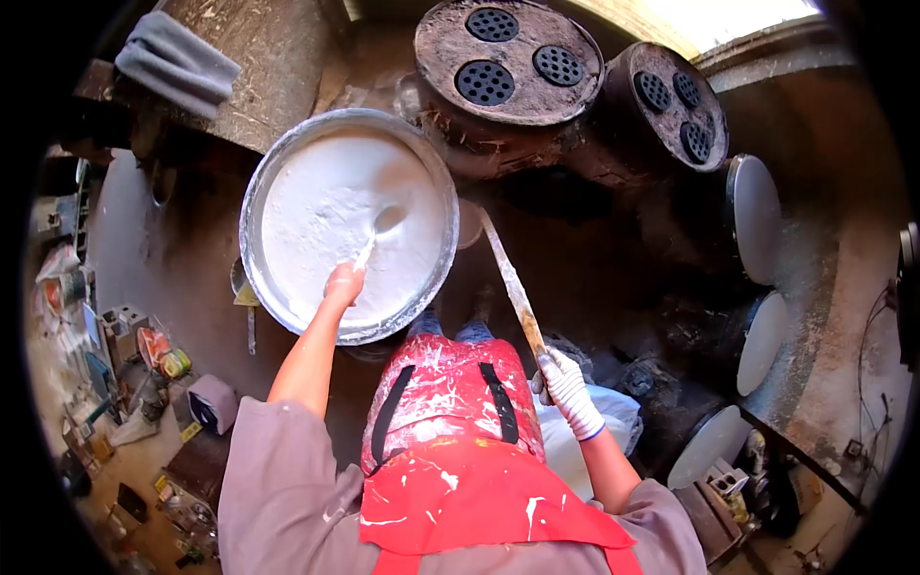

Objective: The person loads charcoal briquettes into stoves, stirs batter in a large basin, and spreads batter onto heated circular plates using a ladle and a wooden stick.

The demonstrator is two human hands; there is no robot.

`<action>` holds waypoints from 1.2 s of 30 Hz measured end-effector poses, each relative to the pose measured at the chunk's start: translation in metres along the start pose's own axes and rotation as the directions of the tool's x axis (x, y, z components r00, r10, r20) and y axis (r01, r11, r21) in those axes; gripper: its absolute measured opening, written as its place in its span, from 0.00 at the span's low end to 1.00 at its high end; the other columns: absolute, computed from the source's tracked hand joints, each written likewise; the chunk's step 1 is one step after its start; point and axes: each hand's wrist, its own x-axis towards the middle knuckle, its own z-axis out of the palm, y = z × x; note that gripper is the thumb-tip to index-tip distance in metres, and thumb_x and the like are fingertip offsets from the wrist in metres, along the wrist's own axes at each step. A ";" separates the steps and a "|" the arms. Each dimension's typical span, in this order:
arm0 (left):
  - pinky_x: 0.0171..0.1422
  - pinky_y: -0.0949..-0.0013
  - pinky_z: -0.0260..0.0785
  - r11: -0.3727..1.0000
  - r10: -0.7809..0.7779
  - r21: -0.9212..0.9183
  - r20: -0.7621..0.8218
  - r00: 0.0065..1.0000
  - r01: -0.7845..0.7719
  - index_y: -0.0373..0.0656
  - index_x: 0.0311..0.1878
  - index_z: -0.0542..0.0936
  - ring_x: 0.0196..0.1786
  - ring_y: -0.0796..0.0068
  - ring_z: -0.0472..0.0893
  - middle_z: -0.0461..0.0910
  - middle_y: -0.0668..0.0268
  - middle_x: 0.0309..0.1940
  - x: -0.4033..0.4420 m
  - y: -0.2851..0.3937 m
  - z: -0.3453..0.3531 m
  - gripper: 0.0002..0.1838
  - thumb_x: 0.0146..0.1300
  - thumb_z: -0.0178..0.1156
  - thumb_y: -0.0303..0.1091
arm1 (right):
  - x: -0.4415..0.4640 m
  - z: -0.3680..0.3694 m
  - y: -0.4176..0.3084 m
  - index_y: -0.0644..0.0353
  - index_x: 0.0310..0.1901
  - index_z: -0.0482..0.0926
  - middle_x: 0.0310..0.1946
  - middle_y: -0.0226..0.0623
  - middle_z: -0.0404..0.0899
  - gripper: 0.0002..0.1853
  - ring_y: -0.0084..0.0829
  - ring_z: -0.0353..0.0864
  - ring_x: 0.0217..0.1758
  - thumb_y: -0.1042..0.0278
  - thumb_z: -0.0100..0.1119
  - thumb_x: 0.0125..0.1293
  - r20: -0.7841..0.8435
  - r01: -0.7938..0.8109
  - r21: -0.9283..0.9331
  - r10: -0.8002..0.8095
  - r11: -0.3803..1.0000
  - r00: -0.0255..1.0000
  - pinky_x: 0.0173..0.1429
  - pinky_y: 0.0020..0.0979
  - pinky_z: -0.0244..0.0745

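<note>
My bare left hand [345, 285] is closed around the handle of a spoon [390, 218]. The spoon's head is at the surface of a white, paste-like or powdery mass [316, 196] filling a wide round metal basin [251, 251]. In a white striped glove, my right hand [567, 388] grips a long wooden-handled tool [515, 292], pale and crusted along its upper length. It slants up and left, to the right of the basin and apart from it. A dim round shape lies by its far tip; whether it belongs to the tool I cannot tell.
Beyond the basin stand two round stoves [522, 91] topped with holed black briquettes [485, 83]. Several pale round lids or discs [755, 218] line the right side. A grey towel [177, 62] lies on a wooden board [259, 67]. Clutter [144, 350] covers the floor at left.
</note>
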 end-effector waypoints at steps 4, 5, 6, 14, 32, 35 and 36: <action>0.14 0.67 0.63 0.953 -0.166 -0.197 0.296 0.941 0.230 0.40 0.40 0.77 0.13 0.72 0.70 0.70 0.65 0.15 -0.037 -0.024 -0.055 0.14 0.59 0.52 0.40 | -0.029 0.003 -0.026 0.62 0.52 0.70 0.14 0.28 0.71 0.17 0.16 0.64 0.10 0.61 0.44 0.67 0.016 0.077 -0.054 -0.076 0.996 0.997 0.14 0.19 0.58; 0.13 0.70 0.61 0.929 -0.186 -0.259 0.290 0.939 0.264 0.40 0.40 0.77 0.11 0.76 0.66 0.67 0.69 0.13 -0.057 -0.020 -0.091 0.14 0.58 0.53 0.40 | -0.036 0.002 -0.031 0.62 0.53 0.69 0.14 0.28 0.71 0.18 0.16 0.63 0.09 0.61 0.44 0.67 0.013 0.100 -0.065 -0.100 0.993 0.995 0.14 0.19 0.58; 0.11 0.76 0.56 0.869 -0.235 -0.358 0.310 0.921 0.342 0.42 0.42 0.77 0.10 0.85 0.59 0.61 0.76 0.12 -0.088 -0.003 -0.132 0.14 0.60 0.53 0.41 | -0.046 0.000 -0.035 0.62 0.54 0.68 0.13 0.29 0.70 0.18 0.17 0.62 0.08 0.61 0.43 0.67 0.008 0.117 -0.074 -0.117 0.990 0.993 0.13 0.20 0.57; 0.12 0.81 0.54 0.754 -0.129 -0.638 0.089 0.988 0.156 0.42 0.55 0.70 0.10 0.90 0.55 0.58 0.78 0.10 -0.182 0.097 -0.254 0.18 0.66 0.48 0.39 | -0.091 0.002 -0.069 0.59 0.58 0.67 0.13 0.28 0.70 0.19 0.16 0.64 0.10 0.62 0.43 0.67 0.066 0.160 -0.248 -0.148 0.955 0.987 0.15 0.19 0.59; 0.17 0.63 0.69 0.730 -0.454 -0.331 0.418 0.787 0.598 0.37 0.39 0.74 0.15 0.68 0.74 0.71 0.57 0.16 0.011 -0.010 -0.002 0.14 0.58 0.51 0.39 | 0.027 0.128 -0.083 0.58 0.37 0.74 0.24 0.47 0.78 0.10 0.45 0.77 0.27 0.63 0.46 0.60 0.399 0.585 -0.803 -0.626 0.115 0.670 0.32 0.45 0.71; 0.31 0.58 0.74 0.731 -0.384 -0.445 0.359 0.851 0.517 0.36 0.46 0.74 0.33 0.57 0.82 0.78 0.50 0.37 0.014 -0.001 0.002 0.17 0.58 0.48 0.37 | 0.024 0.118 -0.100 0.58 0.37 0.74 0.22 0.46 0.77 0.10 0.46 0.77 0.25 0.64 0.46 0.60 0.283 0.455 -0.883 -0.641 0.116 0.713 0.31 0.44 0.71; 0.31 0.58 0.74 0.731 -0.379 -0.448 0.361 0.852 0.515 0.36 0.46 0.74 0.33 0.57 0.82 0.78 0.50 0.37 0.016 0.002 0.004 0.17 0.58 0.48 0.37 | 0.033 0.118 -0.097 0.58 0.36 0.75 0.22 0.46 0.78 0.09 0.45 0.77 0.25 0.64 0.46 0.60 0.298 0.423 -0.903 -0.596 0.078 0.746 0.30 0.43 0.72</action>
